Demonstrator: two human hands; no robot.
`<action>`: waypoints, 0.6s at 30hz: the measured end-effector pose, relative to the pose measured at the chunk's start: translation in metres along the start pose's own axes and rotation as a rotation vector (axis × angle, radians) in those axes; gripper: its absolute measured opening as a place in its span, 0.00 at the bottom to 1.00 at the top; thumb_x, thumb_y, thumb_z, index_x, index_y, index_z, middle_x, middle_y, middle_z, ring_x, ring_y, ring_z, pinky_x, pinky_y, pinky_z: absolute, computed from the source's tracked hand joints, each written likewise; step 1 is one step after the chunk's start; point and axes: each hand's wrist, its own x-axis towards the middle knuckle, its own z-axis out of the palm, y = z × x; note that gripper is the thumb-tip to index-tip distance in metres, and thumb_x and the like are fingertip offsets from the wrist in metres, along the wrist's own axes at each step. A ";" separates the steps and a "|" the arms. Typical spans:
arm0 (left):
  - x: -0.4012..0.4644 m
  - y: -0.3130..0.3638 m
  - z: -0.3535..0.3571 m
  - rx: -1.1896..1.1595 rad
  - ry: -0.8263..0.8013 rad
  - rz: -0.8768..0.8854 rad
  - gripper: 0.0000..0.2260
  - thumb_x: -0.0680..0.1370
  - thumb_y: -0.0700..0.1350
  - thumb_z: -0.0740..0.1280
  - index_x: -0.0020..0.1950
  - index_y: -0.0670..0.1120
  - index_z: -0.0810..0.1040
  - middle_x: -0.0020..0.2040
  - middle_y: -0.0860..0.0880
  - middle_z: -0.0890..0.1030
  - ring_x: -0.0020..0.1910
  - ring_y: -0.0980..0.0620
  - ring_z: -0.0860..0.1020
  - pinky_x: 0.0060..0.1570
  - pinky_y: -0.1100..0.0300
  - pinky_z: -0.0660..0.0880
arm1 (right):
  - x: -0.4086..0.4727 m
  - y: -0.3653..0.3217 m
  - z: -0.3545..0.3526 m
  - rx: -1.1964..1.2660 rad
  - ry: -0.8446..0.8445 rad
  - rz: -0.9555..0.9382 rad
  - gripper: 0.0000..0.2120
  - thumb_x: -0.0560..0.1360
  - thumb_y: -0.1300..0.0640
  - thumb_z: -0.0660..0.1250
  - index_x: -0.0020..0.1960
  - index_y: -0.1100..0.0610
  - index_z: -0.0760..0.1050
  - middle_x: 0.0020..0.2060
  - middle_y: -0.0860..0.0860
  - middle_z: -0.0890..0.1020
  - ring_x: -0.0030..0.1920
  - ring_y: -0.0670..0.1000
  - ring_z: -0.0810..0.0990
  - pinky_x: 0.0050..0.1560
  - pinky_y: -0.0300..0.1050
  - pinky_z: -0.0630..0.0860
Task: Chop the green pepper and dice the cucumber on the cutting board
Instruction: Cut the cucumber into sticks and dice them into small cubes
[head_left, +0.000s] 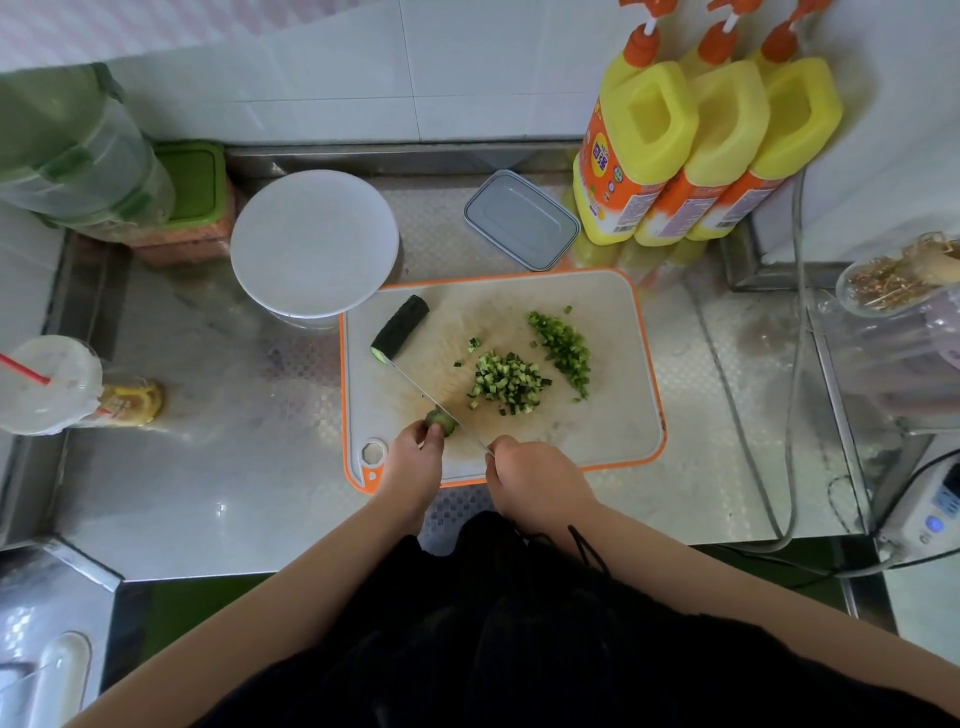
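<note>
**Down to the cucumber stub, knife lined up across it**

Starting big: we've got a steel worktop with the orange-rimmed cutting board sitting in the middle of it. A round white lid overlaps the board's far left corner, and three yellow bottles stand against the wall behind.

On the board, the uncut cucumber half lies diagonally at the far left, well clear of our hands. Nearer the middle is the pile of diced cucumber, and just right of that a streak of chopped green pepper, so the pepper part looks done to us.

The knife runs diagonally, tip up near the cucumber half, handle end down in our right hand, which is wrapped around it. Our left hand pinches the small cucumber stub at the board's near edge, fingertips right on it.

The bit that matters: the stub sits just left of the blade, touching it or nearly so, with its length running crosswise to the edge. The left fingers are really close to the blade, so we'd guess the next cuts need those tips tucked back.
</note>
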 end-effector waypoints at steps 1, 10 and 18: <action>0.000 0.000 0.000 0.005 0.002 0.003 0.16 0.84 0.47 0.56 0.66 0.42 0.73 0.58 0.46 0.78 0.62 0.47 0.74 0.67 0.47 0.69 | 0.001 -0.001 0.000 0.002 -0.002 0.002 0.10 0.81 0.56 0.55 0.54 0.62 0.71 0.46 0.59 0.80 0.48 0.61 0.79 0.42 0.49 0.72; 0.003 -0.004 0.001 0.064 0.021 0.012 0.17 0.84 0.48 0.56 0.68 0.42 0.73 0.59 0.46 0.79 0.59 0.46 0.76 0.61 0.51 0.71 | 0.006 -0.005 0.004 -0.009 0.004 -0.023 0.11 0.81 0.57 0.55 0.55 0.63 0.71 0.47 0.60 0.80 0.49 0.61 0.80 0.41 0.47 0.70; 0.000 -0.005 0.000 0.082 0.056 0.056 0.15 0.84 0.47 0.57 0.66 0.42 0.74 0.54 0.46 0.80 0.52 0.50 0.77 0.41 0.64 0.71 | 0.014 -0.008 0.009 0.020 -0.008 -0.012 0.10 0.81 0.58 0.55 0.54 0.63 0.71 0.46 0.60 0.80 0.48 0.61 0.79 0.38 0.46 0.67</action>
